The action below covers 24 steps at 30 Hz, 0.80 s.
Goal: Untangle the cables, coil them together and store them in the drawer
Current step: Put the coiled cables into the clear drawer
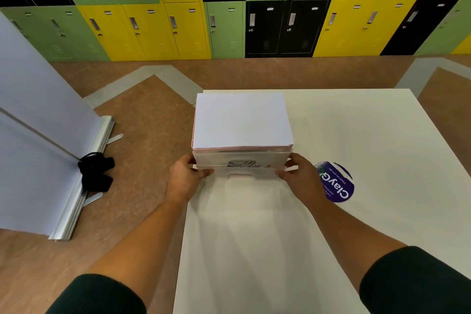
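A small white drawer unit stands on the white table. Its translucent upper drawer sits nearly flush with the unit. Coiled striped cables show through the drawer's front cut-out. My left hand grips the drawer's left front corner, thumb on top and fingers below. My right hand grips the right front corner the same way. A second drawer handle shows just beneath.
A round purple sticker lies on the table right of my right hand. On the floor to the left stands a roll-up banner with a black strap at its base. Coloured lockers line the far wall.
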Tool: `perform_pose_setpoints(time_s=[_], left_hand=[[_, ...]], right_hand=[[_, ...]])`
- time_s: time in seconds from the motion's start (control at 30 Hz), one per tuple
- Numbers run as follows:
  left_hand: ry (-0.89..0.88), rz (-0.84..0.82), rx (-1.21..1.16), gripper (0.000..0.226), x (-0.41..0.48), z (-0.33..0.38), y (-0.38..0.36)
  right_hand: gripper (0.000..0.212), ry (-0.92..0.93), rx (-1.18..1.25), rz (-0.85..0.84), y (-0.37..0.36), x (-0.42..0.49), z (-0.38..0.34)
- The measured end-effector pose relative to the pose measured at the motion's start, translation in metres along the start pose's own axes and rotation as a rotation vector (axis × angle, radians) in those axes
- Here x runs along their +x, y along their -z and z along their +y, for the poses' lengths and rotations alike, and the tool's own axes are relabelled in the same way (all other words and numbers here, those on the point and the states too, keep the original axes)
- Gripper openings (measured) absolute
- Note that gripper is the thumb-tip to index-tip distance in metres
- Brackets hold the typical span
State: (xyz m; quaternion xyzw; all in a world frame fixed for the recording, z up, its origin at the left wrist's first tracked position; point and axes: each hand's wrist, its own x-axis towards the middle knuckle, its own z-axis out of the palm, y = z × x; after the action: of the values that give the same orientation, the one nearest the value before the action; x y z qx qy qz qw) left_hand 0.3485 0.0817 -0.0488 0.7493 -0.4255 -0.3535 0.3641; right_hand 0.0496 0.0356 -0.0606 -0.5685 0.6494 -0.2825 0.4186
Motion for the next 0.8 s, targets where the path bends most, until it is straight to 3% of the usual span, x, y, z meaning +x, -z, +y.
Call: perform_pose_setpoints(time_s=[0.3, 0.8], left_hand=[[0.014, -0.006, -0.025, 0.037, 0.0, 0.002, -0.001], [0.023, 0.02, 0.027, 0.044, 0.006, -0.004, -0.005]], right_hand=[[0.024, 0.008, -0.066, 0.025, 0.005, 0.006, -0.011], [0.034, -0.029, -0.104, -0.016, 0.004, 0.007, -0.015]])
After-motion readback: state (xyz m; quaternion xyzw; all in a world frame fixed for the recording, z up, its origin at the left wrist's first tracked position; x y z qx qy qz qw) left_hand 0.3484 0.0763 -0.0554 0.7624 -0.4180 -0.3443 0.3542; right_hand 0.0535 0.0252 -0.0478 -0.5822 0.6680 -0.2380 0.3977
